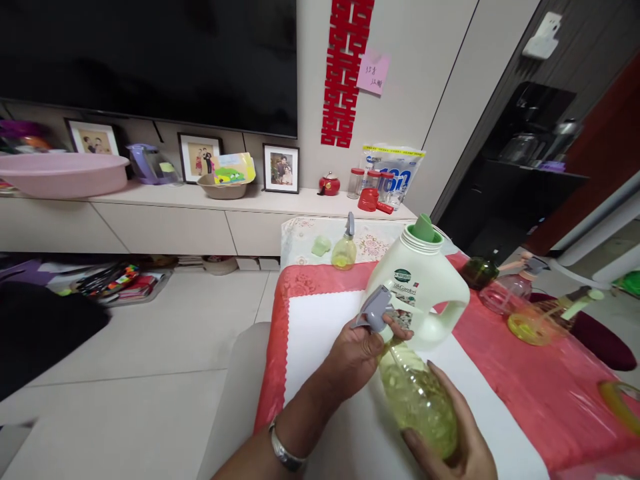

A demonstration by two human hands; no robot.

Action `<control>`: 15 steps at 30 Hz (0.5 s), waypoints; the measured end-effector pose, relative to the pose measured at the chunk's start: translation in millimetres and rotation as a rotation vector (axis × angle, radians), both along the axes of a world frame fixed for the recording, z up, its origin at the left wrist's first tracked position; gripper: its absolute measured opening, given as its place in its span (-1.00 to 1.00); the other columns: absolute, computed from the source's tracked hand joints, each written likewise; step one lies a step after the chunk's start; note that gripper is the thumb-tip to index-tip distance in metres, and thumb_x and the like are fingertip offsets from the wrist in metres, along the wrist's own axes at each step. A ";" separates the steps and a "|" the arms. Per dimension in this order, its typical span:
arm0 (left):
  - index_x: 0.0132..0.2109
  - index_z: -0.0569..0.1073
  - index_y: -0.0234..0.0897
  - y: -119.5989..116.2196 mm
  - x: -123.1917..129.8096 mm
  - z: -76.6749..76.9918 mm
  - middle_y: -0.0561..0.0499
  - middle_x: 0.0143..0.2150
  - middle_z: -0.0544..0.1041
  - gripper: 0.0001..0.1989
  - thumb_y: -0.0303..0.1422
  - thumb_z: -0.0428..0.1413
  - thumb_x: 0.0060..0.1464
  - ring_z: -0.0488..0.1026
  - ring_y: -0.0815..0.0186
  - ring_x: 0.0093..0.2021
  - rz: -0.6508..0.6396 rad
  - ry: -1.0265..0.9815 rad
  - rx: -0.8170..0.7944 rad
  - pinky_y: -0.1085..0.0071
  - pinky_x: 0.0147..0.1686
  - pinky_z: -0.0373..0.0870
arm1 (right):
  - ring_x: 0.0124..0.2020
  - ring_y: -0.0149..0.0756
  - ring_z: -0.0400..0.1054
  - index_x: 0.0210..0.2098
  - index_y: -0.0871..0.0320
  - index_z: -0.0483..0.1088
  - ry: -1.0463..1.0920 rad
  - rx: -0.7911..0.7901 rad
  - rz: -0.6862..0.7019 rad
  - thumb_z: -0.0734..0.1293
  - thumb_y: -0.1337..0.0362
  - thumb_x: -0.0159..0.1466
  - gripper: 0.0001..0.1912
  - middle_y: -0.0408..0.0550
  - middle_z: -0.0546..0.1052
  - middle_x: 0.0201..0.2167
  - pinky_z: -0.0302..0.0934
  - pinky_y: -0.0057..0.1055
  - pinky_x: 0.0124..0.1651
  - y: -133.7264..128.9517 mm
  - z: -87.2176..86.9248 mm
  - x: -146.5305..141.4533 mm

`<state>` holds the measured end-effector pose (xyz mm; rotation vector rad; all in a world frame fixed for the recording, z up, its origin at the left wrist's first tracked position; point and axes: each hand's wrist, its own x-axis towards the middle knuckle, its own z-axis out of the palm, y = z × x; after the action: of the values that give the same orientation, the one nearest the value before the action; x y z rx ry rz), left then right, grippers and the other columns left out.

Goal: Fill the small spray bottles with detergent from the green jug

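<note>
Above the white sheet (313, 333), a clear yellow-green spray bottle (417, 400) is tilted, its grey trigger head (374, 310) toward the upper left. My left hand (357, 357) is closed round the neck, just below the trigger head. My right hand (467, 430) wraps the lower body of the bottle from the right. Bubbles or ripples show inside it. Right behind it stands a big pale-green jug (430, 277) with its neck uncapped and a green spout piece inside. A smaller yellow spray bottle (344, 250) stands farther back, beside a pale-green lump (321, 245).
A red cloth (505, 367) covers the table under the white sheet. More bottles, among them a pink spray bottle (505, 293) and a yellow one (530, 327), are at the right. Behind, a cabinet shelf (165, 200) holds picture frames, a pink basin (65, 175) and jars.
</note>
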<state>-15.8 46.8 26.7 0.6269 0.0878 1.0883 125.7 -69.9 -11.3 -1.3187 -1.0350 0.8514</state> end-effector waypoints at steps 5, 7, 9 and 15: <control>-0.15 0.53 -0.32 3.2 -1.0 -0.6 -0.02 -0.23 0.55 -0.66 -0.31 0.40 -0.06 0.54 0.18 -0.07 0.046 -0.022 -0.024 0.11 0.26 0.20 | 0.31 0.06 0.05 0.34 0.02 0.13 0.285 -0.064 0.102 0.47 -0.15 0.17 -0.12 0.02 0.12 0.30 0.20 -0.10 0.27 5.4 -0.4 0.6; -0.13 0.52 -0.33 4.3 -2.0 -2.0 -0.02 -0.24 0.56 -0.64 -0.32 0.40 -0.06 0.55 0.17 -0.08 0.027 -0.025 -0.013 0.09 0.24 0.23 | 0.24 0.15 0.14 0.39 0.02 0.03 0.632 -0.240 0.342 0.39 -0.25 0.21 -0.07 0.12 0.07 0.32 0.33 0.01 0.08 6.7 -0.2 5.2; -0.13 0.52 -0.34 4.9 -2.6 -3.0 -0.04 -0.24 0.56 -0.62 -0.31 0.41 -0.08 0.55 0.11 -0.04 0.022 -0.015 -0.015 0.05 0.24 0.23 | 0.16 0.18 0.23 0.39 0.05 -0.02 0.727 -0.336 0.434 0.41 -0.28 0.17 0.01 0.18 0.09 0.30 0.38 0.00 -0.04 7.9 1.8 6.4; -0.15 0.50 -0.31 6.1 -3.5 -1.4 -0.01 -0.20 0.56 -0.61 -0.33 0.43 -0.12 0.54 0.11 0.01 0.102 -0.006 -0.119 0.07 0.24 0.25 | 0.29 -0.07 0.06 0.25 0.11 0.20 -0.154 0.007 -0.081 0.54 -0.05 0.06 -0.12 -0.01 0.20 0.24 0.02 -0.30 0.37 9.8 9.0 -12.9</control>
<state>-19.2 52.9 25.3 0.5168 0.1797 1.1745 112.8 -60.1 -2.3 -1.4278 -1.0954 0.6934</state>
